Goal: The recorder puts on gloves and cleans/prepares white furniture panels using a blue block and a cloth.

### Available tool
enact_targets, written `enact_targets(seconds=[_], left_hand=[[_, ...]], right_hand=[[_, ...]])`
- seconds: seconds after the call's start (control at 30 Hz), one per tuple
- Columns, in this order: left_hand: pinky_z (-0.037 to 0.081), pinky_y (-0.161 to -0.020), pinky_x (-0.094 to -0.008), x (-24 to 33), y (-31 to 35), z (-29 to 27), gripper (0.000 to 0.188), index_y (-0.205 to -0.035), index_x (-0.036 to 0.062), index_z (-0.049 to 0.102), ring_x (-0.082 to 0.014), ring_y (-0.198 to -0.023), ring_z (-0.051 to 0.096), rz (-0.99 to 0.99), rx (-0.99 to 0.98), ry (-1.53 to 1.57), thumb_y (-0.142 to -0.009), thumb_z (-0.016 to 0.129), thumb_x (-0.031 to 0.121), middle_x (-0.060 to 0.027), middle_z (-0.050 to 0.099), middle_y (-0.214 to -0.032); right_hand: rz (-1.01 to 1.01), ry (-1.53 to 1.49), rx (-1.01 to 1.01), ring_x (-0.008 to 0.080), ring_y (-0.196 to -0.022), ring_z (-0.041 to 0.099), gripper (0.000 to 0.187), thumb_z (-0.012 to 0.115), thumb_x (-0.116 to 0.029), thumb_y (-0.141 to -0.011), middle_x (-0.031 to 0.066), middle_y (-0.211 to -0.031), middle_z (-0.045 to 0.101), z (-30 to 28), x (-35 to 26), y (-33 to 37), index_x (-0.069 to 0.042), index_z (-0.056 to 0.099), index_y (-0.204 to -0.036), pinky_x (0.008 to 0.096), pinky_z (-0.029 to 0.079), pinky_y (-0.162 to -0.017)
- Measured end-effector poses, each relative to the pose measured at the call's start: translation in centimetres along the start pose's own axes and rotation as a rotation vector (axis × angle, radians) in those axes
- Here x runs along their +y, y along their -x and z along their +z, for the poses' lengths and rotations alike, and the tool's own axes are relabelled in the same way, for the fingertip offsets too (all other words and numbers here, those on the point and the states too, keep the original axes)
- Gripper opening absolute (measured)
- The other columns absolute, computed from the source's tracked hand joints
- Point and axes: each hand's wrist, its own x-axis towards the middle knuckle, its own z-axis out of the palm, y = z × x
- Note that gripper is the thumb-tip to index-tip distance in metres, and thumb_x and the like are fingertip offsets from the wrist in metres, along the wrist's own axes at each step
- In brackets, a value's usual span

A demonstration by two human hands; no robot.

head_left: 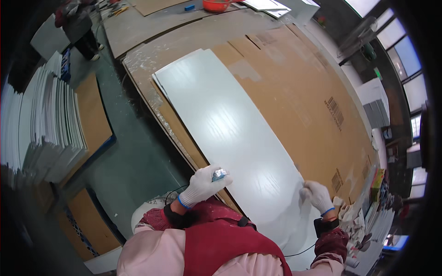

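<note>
A long white glossy panel (225, 119) lies in front of me, with other panel edges showing under its far left corner. My left hand (202, 186), in a white knit glove with a blue cuff, is closed round a small blue object with a shiny silvery top (219, 174); its exact kind does not show. That hand is at the panel's near left edge. My right hand (317, 196), gloved the same way, is at the panel's right edge with its fingers curled in. Whether those fingers hold anything is hidden.
Flat brown cardboard (294, 92) covers the worktable under the panel. Tall stacks of white panels (50, 115) stand on the left, and crumpled cloths (352, 221) lie at the right. An orange basin (216, 5) and a small blue block (189, 8) are at the far end; another person (78, 27) stands far left.
</note>
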Motion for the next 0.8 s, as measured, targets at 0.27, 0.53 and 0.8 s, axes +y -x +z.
enact_targets(seconds=[0.27,0.53,0.8], left_hand=[[0.048,-0.067,-0.0274,3.7,-0.9,1.2,0.026,-0.091,0.0064,0.067,-0.0123,-0.068,0.058,0.177,-0.336,0.046,-0.081,0.069,0.030,-0.0039,0.062,-0.074],[0.050,-0.072,-0.0310,5.1,-0.1,7.2,0.042,-0.124,-0.0042,0.045,-0.0182,-0.078,0.058,-0.097,-0.790,0.495,-0.085,0.055,0.004,-0.0119,0.059,-0.095],[0.044,-0.094,-0.0324,6.3,5.5,18.2,0.056,-0.137,-0.0060,0.033,-0.0221,-0.109,0.053,-0.039,-1.131,0.308,-0.092,0.054,0.019,-0.0164,0.049,-0.124]], right_hand=[[0.214,-0.379,0.449,0.0280,-0.087,0.064,0.024,0.054,-0.017,-0.091,0.0159,-0.096,0.065,-5.1,-8.1,14.0,0.001,0.061,-0.105,0.0355,0.050,-0.079],[0.297,-1.017,0.336,0.0213,-0.094,0.063,0.032,0.058,-0.019,-0.091,0.0121,-0.108,0.065,8.4,-14.4,17.3,0.000,0.059,-0.116,0.0310,0.048,-0.085],[0.271,-1.137,0.774,0.0249,-0.093,0.064,0.047,0.065,-0.018,-0.085,0.0146,-0.106,0.063,12.2,-13.8,18.1,-0.003,0.050,-0.127,0.0338,0.050,-0.080]])
